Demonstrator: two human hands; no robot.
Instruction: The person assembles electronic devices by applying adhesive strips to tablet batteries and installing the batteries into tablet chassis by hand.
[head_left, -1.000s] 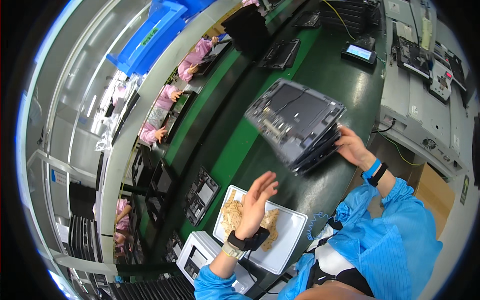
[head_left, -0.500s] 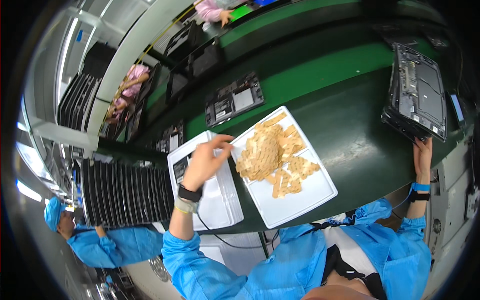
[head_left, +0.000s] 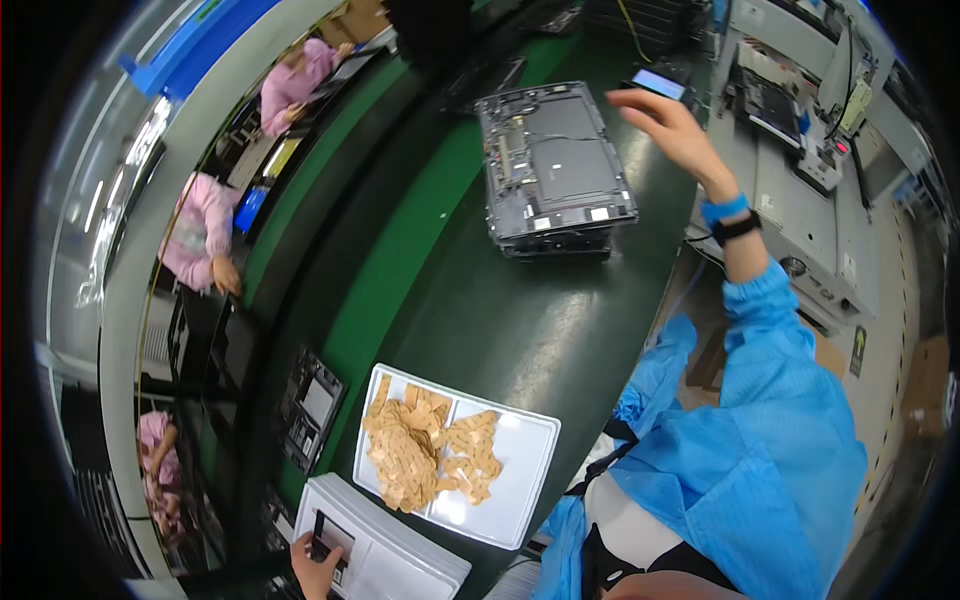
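Green bench (head_left: 530, 330): one laptop-casing stack (head_left: 560, 165), right hand (head_left: 672, 135) near; one heaped white tray (head_left: 520, 460).

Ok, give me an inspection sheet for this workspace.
Surface: dark green bench, shiny, with a brighter green strip.
Work items: device stack on the bench; dark part in the top of the tray stack; opened device at left.
Clutter: tan pieces, heaped and loose in a white tray.
Hands: right hand open, apart from the device stack; left hand at the dark part, grip unclear.
Cables: yellow cable near the upper edge.
Surroundings: people in pink sleeves at left; grey machine at right; lit screen beyond the right hand.
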